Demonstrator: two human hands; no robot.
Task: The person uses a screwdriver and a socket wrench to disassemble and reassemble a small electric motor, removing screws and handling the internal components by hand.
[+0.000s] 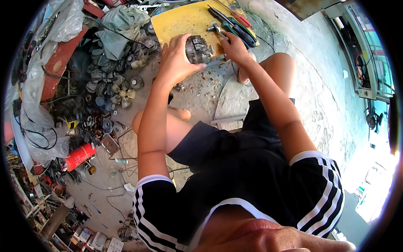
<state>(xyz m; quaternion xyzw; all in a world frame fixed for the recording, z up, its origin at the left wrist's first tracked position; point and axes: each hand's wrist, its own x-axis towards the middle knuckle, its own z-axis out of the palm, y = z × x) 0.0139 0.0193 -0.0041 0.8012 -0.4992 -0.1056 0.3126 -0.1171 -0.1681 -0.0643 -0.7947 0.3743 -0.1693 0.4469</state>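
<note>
A round, ribbed metal part that looks like an alternator (197,49) lies near the front edge of a yellow board (174,20). My left hand (178,61) cups it from the left, fingers at its far side and thumb along its near edge. In my right hand (236,49) is a ratchet wrench (218,30). Its head points up and left, beyond the alternator and apart from it. Just past my right hand lie dark-handled pliers (242,34), a green-handled tool (227,27) and a red-handled screwdriver (241,18).
A heap of motors and a fan blade (123,95) covers the floor at left, near a red cylinder (79,156). Plastic sheeting (40,122) hangs beyond. Cables (110,197) trail across the floor. At right stands a metal-framed cabinet (350,50). My knees flank the board's near side.
</note>
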